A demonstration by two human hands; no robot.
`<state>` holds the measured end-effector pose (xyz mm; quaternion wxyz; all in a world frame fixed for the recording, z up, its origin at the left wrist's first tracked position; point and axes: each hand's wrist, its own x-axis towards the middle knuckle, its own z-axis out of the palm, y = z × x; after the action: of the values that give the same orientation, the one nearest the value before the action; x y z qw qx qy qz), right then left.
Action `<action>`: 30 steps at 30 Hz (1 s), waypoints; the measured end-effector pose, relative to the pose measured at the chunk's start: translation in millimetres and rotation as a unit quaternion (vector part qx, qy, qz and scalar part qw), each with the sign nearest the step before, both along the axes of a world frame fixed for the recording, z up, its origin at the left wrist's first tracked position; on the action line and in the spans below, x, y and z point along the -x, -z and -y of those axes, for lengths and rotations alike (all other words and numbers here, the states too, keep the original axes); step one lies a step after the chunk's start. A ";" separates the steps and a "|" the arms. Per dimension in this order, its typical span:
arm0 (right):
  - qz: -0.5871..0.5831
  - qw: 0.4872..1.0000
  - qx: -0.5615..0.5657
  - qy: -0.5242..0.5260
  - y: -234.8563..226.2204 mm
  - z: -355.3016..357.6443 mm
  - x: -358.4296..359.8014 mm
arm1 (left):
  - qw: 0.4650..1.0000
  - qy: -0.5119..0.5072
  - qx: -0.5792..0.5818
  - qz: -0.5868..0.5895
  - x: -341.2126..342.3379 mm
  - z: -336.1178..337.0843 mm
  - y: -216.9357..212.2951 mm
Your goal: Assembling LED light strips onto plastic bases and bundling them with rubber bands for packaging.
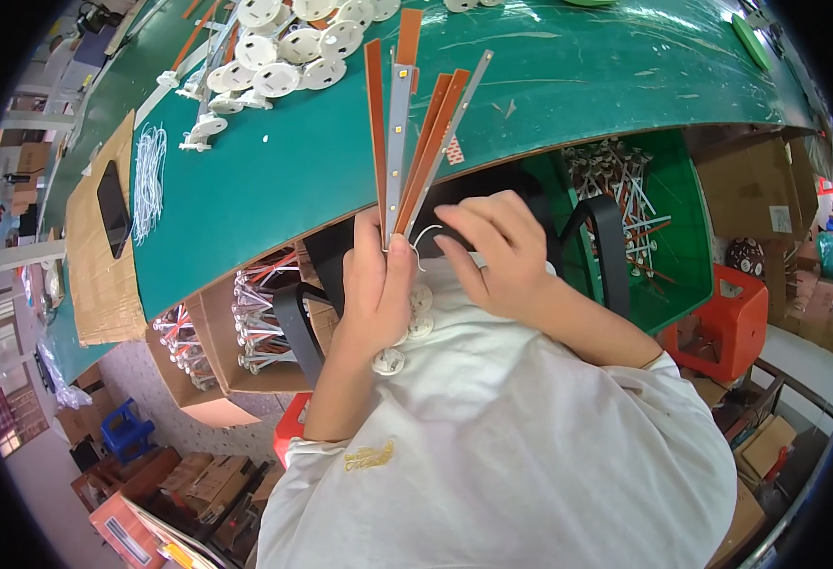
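My left hand (376, 289) is closed round a bundle of LED strips (397, 142), held upright in front of my chest. Several strips show orange backs; one grey face carries small yellow LEDs. Below the hand, white round end pieces (388, 361) of the bundle hang against my shirt. A thin white tie (420, 248) curls out from the bundle beside my left thumb. Just right of it is my right hand (507, 256), thumb and index finger apart, with nothing visible between them.
The green-topped table (274, 180) holds a pile of white round pieces (279, 76), loose white ties (150, 180) and a dark phone (113, 209) on cardboard. A green bin (687, 247) of strips stands right, above a red stool (725, 327). Cardboard boxes (227, 351) hold more strips at left.
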<state>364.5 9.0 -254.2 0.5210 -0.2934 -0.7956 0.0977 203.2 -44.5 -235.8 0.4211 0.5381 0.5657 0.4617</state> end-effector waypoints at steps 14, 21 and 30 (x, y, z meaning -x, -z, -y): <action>-0.144 0.756 0.522 -0.367 -34.5 2.8 6.6 | 0.927 0.135 0.085 0.339 15.0 20.8 -34.6; -0.219 0.821 0.437 -0.296 -44.3 -1.4 47.0 | 0.683 0.415 0.119 0.589 29.0 19.3 -35.4; 0.015 0.987 0.054 -0.153 -94.8 -50.6 37.4 | 0.872 -0.115 -0.209 0.426 137.5 44.6 -94.8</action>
<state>327.1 59.6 -159.4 0.4712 -0.1973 -0.8325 0.2144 65.7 -89.1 -140.9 0.4425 0.2957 0.2795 0.7992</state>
